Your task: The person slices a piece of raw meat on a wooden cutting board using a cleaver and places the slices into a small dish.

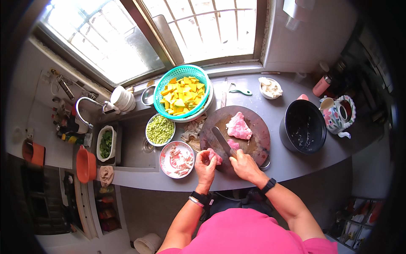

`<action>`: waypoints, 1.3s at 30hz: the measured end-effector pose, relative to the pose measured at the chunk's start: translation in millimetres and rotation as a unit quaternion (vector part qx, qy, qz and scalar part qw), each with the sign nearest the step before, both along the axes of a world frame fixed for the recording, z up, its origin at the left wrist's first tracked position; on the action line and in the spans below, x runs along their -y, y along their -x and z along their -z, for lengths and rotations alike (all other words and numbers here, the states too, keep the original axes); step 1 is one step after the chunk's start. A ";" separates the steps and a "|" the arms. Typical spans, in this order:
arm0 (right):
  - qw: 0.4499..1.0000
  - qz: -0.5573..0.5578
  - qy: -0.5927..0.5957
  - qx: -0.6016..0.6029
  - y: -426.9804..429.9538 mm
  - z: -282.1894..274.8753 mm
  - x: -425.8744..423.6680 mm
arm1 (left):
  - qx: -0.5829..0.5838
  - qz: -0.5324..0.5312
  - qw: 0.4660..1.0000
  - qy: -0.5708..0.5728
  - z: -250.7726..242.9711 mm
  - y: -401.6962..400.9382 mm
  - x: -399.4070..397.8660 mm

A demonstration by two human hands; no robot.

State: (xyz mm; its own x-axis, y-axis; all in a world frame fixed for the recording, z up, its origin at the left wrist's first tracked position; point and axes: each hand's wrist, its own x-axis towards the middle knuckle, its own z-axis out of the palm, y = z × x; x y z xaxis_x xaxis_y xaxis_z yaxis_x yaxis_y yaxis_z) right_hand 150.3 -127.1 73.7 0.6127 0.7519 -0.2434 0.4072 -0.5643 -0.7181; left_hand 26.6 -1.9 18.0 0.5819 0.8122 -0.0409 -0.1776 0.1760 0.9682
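Note:
A round chopping board (258,127) lies on the grey counter before me. My left hand (205,166) pinches a small piece of raw meat (215,156) over the board's left front edge. In my right hand (246,166) is the handle of a kitchen knife (223,141), its blade pointing up and left, close to the piece in my left hand. A larger slab of raw pink meat (239,126) rests on the board beyond the knife, with a smaller piece (233,144) beside the blade. Left of the board, a patterned plate (177,159) holds pale meat scraps.
A green colander (203,106) of cut yellow pumpkin stands behind a bowl of green beans (160,129). The sink (134,155) is at left. A black pot (303,127) stands at right; a peeler (241,91), another knife (224,92) and a white bowl (270,88) lie behind.

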 end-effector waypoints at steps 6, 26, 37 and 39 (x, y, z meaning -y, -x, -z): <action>0.998 -0.006 -0.057 -0.030 19.6 -32.5 54.2 | -0.089 0.030 0.995 -0.021 5.3 -0.7 -2.5; 0.997 -0.074 0.011 0.005 29.7 -34.7 73.1 | -0.144 -0.006 0.983 -0.117 21.8 -1.3 5.9; 0.998 -0.059 0.021 -0.013 32.9 -28.3 46.9 | -0.245 -0.029 0.936 -0.253 13.3 -12.5 0.3; 0.998 -0.050 0.025 -0.009 29.5 -24.4 31.2 | -0.245 -0.028 0.934 -0.257 15.2 -14.1 -2.0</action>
